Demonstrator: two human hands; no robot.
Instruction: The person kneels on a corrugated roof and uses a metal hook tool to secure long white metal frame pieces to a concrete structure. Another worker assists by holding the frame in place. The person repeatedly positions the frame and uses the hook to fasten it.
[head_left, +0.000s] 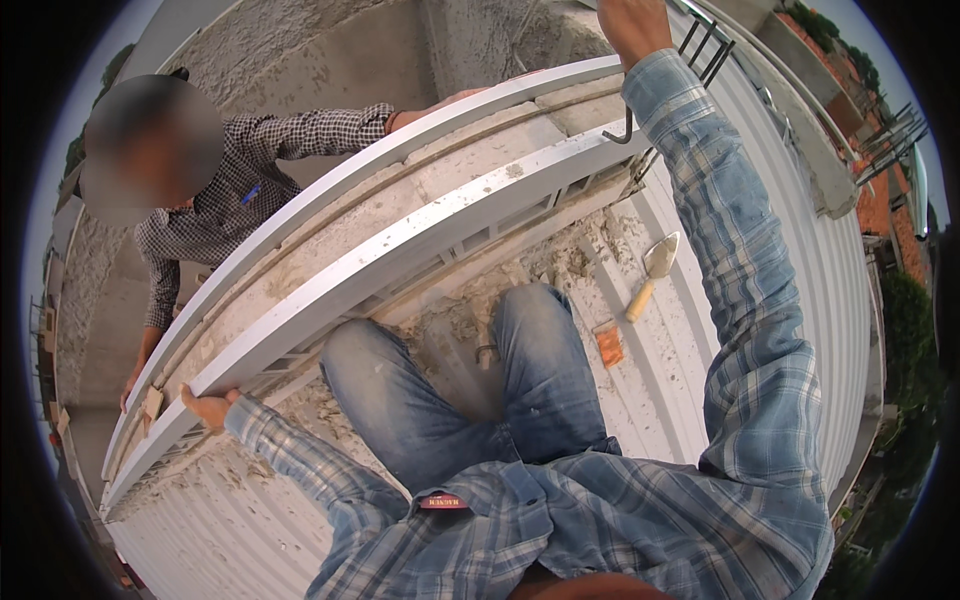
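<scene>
Two long white metal formwork rails run along both sides of a concrete-topped wall (440, 190). At the lower left, my left hand (208, 408) grips the near rail (400, 240), thumb up by its top edge. My right hand (635, 25) is raised at the top edge of the picture, past the wall's far end; its fingers are hidden or cut off. Below that hand, a bent steel bar (627, 125) hooks over the near rail. Across the wall, a co-worker in a checked shirt (285, 135) has both hands at the far rail (330, 170).
A trowel (655, 265) with a yellow handle lies on the corrugated metal roof (690, 370), beside an orange brick piece (609, 345). Mortar crumbs (565, 262) cover the roof along the wall's foot. More steel bars (705, 50) stick up at the right end.
</scene>
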